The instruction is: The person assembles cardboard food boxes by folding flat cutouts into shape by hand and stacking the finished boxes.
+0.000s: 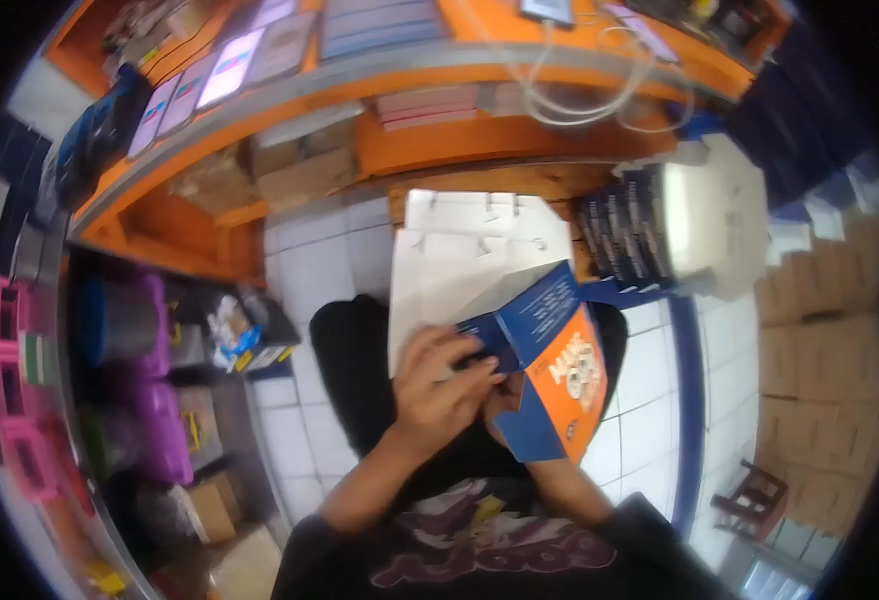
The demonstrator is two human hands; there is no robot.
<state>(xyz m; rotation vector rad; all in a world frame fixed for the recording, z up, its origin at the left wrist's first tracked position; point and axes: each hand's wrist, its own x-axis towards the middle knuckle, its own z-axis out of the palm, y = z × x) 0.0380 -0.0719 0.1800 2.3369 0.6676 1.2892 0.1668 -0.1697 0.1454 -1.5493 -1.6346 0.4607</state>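
Note:
A blue and orange folding carton (581, 380) with white print is tilted over my lap, its flaps partly raised. My left hand (439, 388) pinches the dark blue flap at the carton's left end, fingers bent. Behind the carton's lower left edge, my right hand (502, 408) supports it from below; most of its fingers are covered by the cardboard. Under and beyond the carton lie flat white die-cut sheets (449, 262) with small slots, extending from my lap towards the wooden surface ahead.
Dark blue boxes (624, 225) are stacked at right beside a pale white bundle (714, 220). Ahead stands an orange counter (439, 140) bearing phones (229, 68) and white cables (584, 115). Brown cartons (819, 370) line the right; a shelf with purple containers (159, 420) is at left.

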